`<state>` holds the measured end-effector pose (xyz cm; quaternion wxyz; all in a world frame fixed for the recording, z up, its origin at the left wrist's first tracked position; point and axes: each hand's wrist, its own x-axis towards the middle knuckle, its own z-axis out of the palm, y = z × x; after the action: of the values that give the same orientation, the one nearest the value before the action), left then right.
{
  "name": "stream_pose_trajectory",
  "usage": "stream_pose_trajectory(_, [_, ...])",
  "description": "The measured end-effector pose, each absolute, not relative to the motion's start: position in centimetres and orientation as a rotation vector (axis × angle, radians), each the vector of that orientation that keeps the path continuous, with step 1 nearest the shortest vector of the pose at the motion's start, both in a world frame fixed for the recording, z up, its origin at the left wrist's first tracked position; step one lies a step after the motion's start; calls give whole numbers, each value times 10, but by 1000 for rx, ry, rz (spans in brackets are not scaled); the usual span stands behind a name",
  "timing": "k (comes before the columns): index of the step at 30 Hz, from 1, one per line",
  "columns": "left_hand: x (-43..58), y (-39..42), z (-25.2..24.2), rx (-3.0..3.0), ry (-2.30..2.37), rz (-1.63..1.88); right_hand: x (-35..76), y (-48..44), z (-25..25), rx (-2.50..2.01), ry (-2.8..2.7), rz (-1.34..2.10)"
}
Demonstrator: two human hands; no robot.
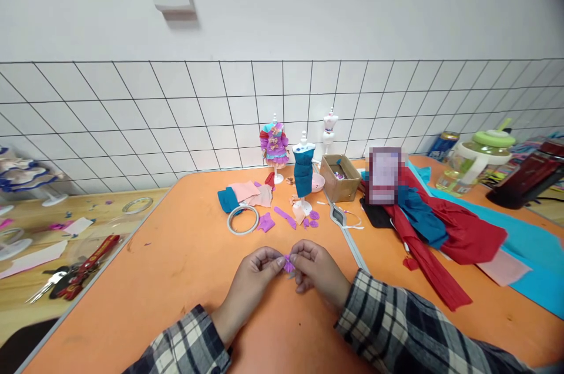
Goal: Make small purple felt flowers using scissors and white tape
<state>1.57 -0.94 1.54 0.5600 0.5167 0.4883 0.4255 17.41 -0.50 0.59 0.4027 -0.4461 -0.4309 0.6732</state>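
Note:
Between my two hands, low over the orange table, is a small gathered piece of purple paper [288, 265]. My left hand [259, 271] pinches its left side between thumb and forefinger. On the other side, my right hand [315, 268] grips it with closed fingertips. Just beyond lie purple cut pieces: a strip [285, 217], a folded scrap [265, 222] and several small rounds [314, 215]. A miniature dress form wrapped in teal material [303, 171] stands behind them. Another form wears a purple ruffled dress [275, 144], and a third white form [329, 127] is bare.
A tape roll [243, 220] lies left of the scraps, by pink and teal pieces [244, 192]. A cardboard box [341, 179] stands behind. To the right are red material [462, 230], a blue sheet [529, 250], a lidded jug [473, 162] and a dark red bottle [529, 174].

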Motion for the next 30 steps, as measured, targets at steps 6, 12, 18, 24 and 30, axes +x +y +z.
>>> stream_pose_trajectory(6, [15, -9, 17, 1238, 1164, 940, 174, -5, 4, -1085, -1151, 1734])
stream_pose_trajectory(12, [18, -11, 19, 1222, 1162, 965, 175, -4, 3, -1090, -1084, 1697])
stream_pose_trajectory(18, [17, -9, 14, 1186, 1158, 981, 176, -4, 8, -1100, -1051, 1768])
stream_pose_trajectory(24, [15, -8, 13, 1238, 1201, 981, 178, -2, 7, -1177, -1104, 1713])
stream_pose_trajectory(30, [15, -10, 12, 1216, 1157, 1001, 175, -4, 7, -1163, -1088, 1678])
